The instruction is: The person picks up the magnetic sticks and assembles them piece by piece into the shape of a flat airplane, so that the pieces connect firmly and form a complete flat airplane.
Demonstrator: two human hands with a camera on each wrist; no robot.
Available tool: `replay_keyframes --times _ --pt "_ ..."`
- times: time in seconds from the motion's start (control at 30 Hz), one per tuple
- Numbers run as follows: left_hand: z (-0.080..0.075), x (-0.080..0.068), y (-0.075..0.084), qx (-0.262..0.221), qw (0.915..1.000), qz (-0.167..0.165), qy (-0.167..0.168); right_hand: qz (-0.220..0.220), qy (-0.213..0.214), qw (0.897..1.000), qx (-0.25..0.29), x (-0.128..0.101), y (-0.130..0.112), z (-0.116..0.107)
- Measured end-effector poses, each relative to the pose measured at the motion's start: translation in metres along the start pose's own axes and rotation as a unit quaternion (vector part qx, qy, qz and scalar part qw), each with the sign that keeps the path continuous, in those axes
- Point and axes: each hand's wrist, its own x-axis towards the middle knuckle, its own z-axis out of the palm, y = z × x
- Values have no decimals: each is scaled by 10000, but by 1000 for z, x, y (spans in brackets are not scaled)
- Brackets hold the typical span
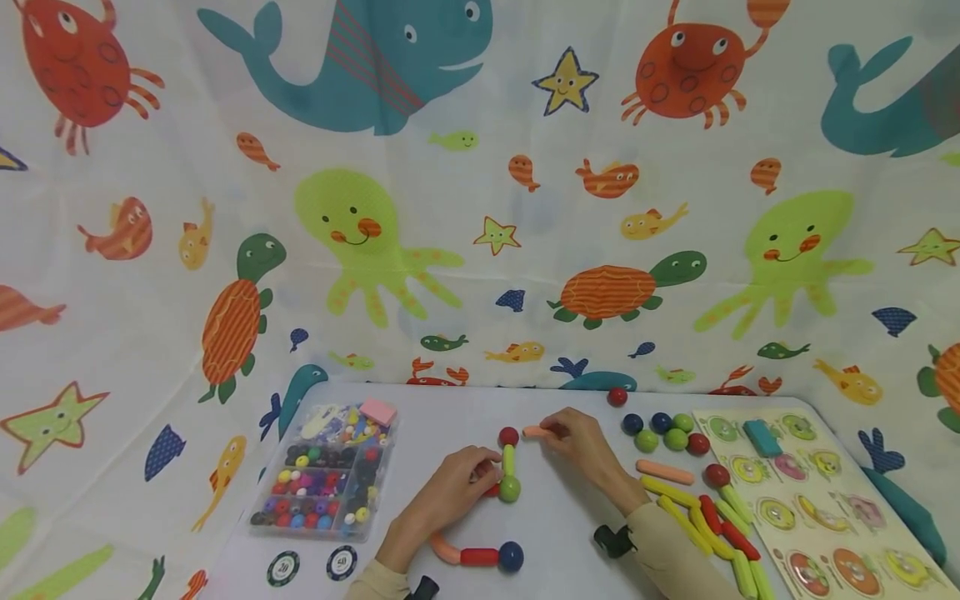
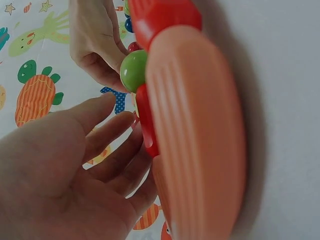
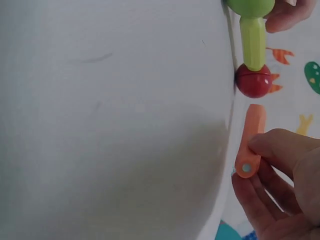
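Observation:
On the white table (image 1: pixel 555 525) a green stick (image 1: pixel 508 460) joins a red ball (image 1: pixel 508 436) to a green ball (image 1: pixel 509 488). My left hand (image 1: pixel 480 479) holds a short red stick (image 1: pixel 491 491) against the green ball's left side. In the left wrist view its fingers (image 2: pixel 107 142) lie along that red stick (image 2: pixel 145 125). My right hand (image 1: pixel 555 432) pinches an orange stick (image 1: pixel 534 432) just right of the red ball. In the right wrist view the orange stick (image 3: pixel 250 142) is a small gap away from the red ball (image 3: pixel 253 80).
A curved orange stick (image 1: pixel 444 548), a red stick (image 1: pixel 480 557) and a blue ball (image 1: pixel 511 556) lie joined near the front. At left are a bead box (image 1: pixel 326 475) and two chips (image 1: pixel 282 568). Loose balls (image 1: pixel 660 432), several sticks (image 1: pixel 705 517) and a puzzle board (image 1: pixel 810 492) lie at right.

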Motion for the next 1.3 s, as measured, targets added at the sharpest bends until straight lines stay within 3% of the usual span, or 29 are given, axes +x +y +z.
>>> replay_keyframes --times 0.23,0.57,0.97,1.17,1.3 --pt "2 1 -2 -33 10000 72 -53 -26 -142 9998 117 3 0 5" --pt "-2 -2 -2 -81 9991 131 -398 -75 -115 9999 42 6 -1 10" --pt "-6 -5 -1 -20 9985 -93 -544 39 -183 9998 18 4 -4 17" --pt "-5 -5 -2 14 9988 -32 -492 519 -140 9982 261 0 -2 2" --pt "-6 -5 -1 -80 9988 -53 -480 491 261 9981 254 -1 10 -19"
